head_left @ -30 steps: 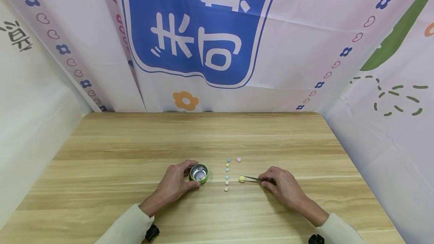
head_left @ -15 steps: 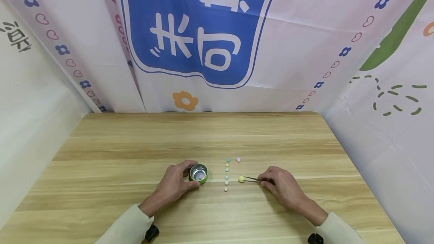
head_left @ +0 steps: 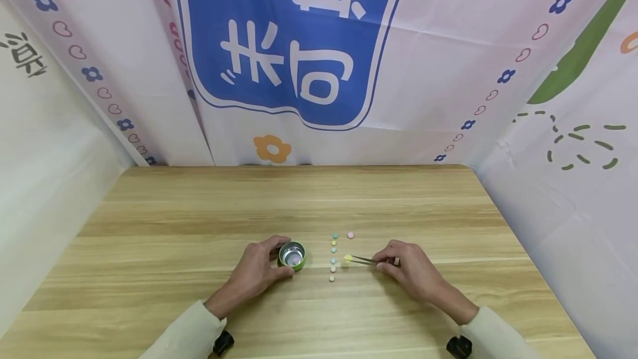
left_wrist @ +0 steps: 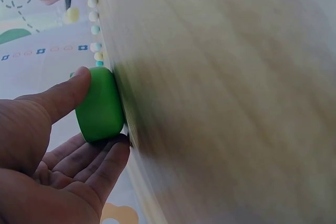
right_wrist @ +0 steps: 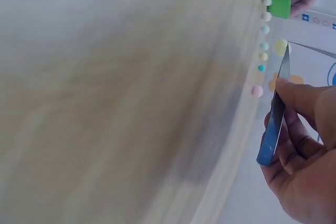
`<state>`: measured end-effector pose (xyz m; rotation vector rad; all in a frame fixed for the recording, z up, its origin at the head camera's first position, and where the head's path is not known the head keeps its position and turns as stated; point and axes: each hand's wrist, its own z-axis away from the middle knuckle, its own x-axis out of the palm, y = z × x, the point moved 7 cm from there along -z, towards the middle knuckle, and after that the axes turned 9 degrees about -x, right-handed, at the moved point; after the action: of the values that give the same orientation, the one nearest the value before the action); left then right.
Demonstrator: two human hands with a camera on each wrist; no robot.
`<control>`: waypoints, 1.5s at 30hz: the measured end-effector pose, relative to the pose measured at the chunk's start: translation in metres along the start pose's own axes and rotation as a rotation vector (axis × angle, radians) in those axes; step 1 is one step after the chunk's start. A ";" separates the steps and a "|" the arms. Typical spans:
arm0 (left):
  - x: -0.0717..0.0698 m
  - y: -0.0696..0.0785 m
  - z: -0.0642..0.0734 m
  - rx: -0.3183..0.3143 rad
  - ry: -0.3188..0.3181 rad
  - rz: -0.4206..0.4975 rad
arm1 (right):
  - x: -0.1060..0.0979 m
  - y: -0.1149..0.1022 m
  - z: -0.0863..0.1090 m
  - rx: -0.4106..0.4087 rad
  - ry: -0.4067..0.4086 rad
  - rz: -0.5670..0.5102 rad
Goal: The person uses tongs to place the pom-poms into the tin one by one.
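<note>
My left hand [head_left: 256, 267] was wrapped around a small green tin [left_wrist: 102, 106], thumb on the near side and fingers on the far side. The tin stood upright on the table, its mouth up and its inside silvery; I could not tell whether the pinkish patch in there was a ball or a reflection.

My right hand [head_left: 416, 270] pinched a pair of metal tweezers [right_wrist: 274, 124] between thumb and fingers. Their tips gripped a yellow ball [head_left: 347, 258], which hung just above the table, near the right side of a row of smaller balls.

That row ran away from me between my two hands: a cream ball [head_left: 332, 278] nearest, then a whitish ball [head_left: 333, 269], two pale bluish balls [head_left: 333, 261], a small yellow bead [head_left: 334, 242] and a teal bead [head_left: 335, 236]. A pink ball [head_left: 350, 235] lay apart, right of the far end.

Black devices [head_left: 223, 342] sat at my wrists by the pale sleeves [head_left: 184, 337]. Beyond the wood-grained table [head_left: 199, 209] hung a printed cloth with a blue panel [head_left: 299, 29] and an orange flower [head_left: 261, 145].
</note>
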<state>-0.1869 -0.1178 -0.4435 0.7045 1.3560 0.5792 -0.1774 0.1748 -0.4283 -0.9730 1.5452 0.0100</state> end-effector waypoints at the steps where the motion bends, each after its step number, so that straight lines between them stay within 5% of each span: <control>1: 0.000 0.000 0.000 0.001 0.000 0.000 | 0.000 -0.002 -0.003 -0.008 -0.003 -0.014; 23: -0.001 0.000 -0.001 0.001 -0.003 0.013 | 0.029 -0.047 -0.061 -0.112 -0.032 -0.161; 45: 0.000 0.001 -0.001 0.025 -0.023 0.017 | 0.054 -0.058 -0.072 -0.103 -0.064 -0.108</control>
<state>-0.1876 -0.1170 -0.4427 0.7414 1.3387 0.5668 -0.1971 0.0700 -0.4245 -1.1262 1.4431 0.0453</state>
